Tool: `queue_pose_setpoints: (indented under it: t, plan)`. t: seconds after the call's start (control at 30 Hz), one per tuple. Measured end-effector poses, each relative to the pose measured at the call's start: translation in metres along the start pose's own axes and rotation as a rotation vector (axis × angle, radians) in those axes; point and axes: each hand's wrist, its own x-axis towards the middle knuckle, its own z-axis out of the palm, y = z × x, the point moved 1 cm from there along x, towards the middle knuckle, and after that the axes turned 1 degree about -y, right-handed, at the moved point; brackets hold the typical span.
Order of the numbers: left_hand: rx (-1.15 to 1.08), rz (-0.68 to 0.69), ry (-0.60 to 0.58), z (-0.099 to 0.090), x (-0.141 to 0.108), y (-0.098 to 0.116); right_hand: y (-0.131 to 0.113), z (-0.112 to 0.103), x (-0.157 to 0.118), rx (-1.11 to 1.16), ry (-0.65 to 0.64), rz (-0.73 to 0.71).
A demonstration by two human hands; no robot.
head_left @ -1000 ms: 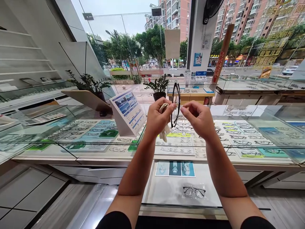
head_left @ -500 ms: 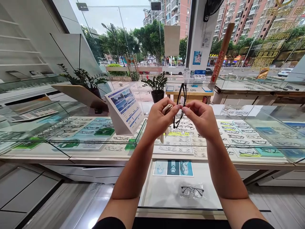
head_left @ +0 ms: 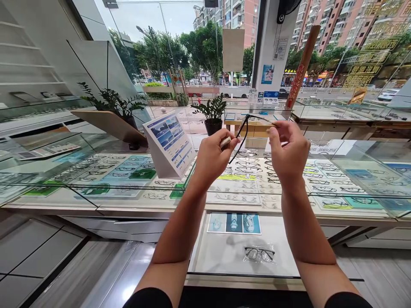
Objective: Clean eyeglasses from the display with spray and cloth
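A pair of dark-framed eyeglasses [head_left: 245,131] is held up above the glass counter, seen nearly edge-on. My left hand [head_left: 214,157] pinches the frame front between thumb and fingers. A beige bit of what looks like cloth [head_left: 225,142] is tucked in the same hand. One temple reaches out to the right, and its end lies between the thumb and fingers of my right hand [head_left: 290,147]. Below, a second pair of eyeglasses [head_left: 259,254] lies in a clear plastic bag on the white lower surface.
The glass display counter [head_left: 112,187] holds several rows of eyeglasses. A desk calendar [head_left: 170,145] stands left of my hands. Behind are a potted plant [head_left: 212,113] and the shop window. A picture card [head_left: 234,223] lies on the lower surface.
My right hand has moved right, away from my left hand, along the temple to its end. The temple now extends open to the right, and the frame has turned.
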Motion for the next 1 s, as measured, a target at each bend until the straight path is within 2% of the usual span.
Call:
queue_pose_setpoints:
  t: [0.07,0.23,0.43,0.57,0.73,1.0]
  plan:
    - [0.032,0.012,-0.006,0.001,0.000,0.000,0.001,0.000,0.001,-0.046,0.041,-0.070]
    - [0.001,0.027,-0.001,0.007,-0.002,0.009,0.002,0.010,-0.001,-0.097,-0.005,-0.189]
    - [-0.045,0.011,0.029,0.016,-0.002,0.007,0.010,0.021,0.001,-0.107,-0.025,-0.187]
    - [-0.125,-0.049,0.033,0.020,0.001,-0.002,0.014,0.019,0.003,-0.150,-0.039,-0.199]
    - [-0.235,-0.072,0.001,0.024,0.004,-0.008,0.014,0.014,0.000,-0.215,-0.123,-0.204]
    - [-0.346,-0.046,0.220,0.022,0.006,-0.010,0.023,0.015,-0.009,-0.311,-0.290,-0.157]
